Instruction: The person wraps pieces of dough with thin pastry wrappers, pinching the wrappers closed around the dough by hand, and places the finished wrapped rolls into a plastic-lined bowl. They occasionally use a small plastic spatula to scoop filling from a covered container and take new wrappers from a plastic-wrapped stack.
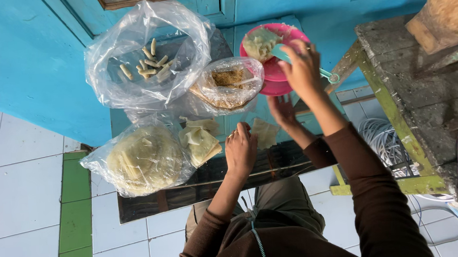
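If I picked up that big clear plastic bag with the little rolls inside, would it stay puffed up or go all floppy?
The big clear plastic bag would probably go floppy: its film looks thin and crinkled, with nothing stiff holding its shape. It is likely light, since only a few small rolls lie in it. They might slide together at the bottom, because they lie loose.

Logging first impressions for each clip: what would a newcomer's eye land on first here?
Probably the bright pink bowl at the top, where the right hand holds a teal spoon over pale filling. Next, the clear plastic bags: one with small rolled pieces at upper left, one over a round stack of wrappers beside the left hand.
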Demonstrator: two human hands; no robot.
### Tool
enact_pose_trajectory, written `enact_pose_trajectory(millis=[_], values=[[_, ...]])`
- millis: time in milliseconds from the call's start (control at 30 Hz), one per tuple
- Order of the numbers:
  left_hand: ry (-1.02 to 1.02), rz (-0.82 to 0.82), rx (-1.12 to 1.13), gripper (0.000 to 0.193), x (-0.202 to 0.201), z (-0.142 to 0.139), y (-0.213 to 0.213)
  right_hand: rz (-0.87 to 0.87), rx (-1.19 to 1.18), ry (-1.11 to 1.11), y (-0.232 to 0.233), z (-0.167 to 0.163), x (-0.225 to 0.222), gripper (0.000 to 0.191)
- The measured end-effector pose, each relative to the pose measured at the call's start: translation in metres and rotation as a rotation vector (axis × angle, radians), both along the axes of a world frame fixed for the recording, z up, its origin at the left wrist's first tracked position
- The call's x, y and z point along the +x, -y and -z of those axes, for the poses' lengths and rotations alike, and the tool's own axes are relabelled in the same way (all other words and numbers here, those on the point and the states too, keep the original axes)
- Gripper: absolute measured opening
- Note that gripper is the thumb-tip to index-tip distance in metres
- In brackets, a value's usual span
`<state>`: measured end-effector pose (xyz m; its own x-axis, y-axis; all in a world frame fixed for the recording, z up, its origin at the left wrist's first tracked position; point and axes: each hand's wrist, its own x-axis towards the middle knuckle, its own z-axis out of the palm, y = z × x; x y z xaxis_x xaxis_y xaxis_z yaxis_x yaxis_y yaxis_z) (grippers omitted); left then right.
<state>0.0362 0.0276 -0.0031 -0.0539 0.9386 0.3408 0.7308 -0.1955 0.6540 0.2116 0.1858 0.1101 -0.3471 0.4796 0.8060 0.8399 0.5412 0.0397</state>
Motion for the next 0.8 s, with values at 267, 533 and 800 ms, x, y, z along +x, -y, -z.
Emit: enact_pose_trajectory(millis=[267, 533, 800], values=[[-0.019, -0.002, -0.006, 0.030, 0.000, -0.003, 0.001, -0.415, -0.826, -0.425, 0.022, -0.006, -0.059, 0.019], [-0.035, -0.005, -0.002, 0.031, 0.001, -0.001, 0.001, -0.402, -0.891, -0.687, 0.022, 0.007, -0.063, 0.017], [-0.033, 0.001, -0.013, 0.031, 0.001, 0.001, 0.002, -0.436, -0.999, -0.940, 0.015, 0.011, -0.040, 0.021]])
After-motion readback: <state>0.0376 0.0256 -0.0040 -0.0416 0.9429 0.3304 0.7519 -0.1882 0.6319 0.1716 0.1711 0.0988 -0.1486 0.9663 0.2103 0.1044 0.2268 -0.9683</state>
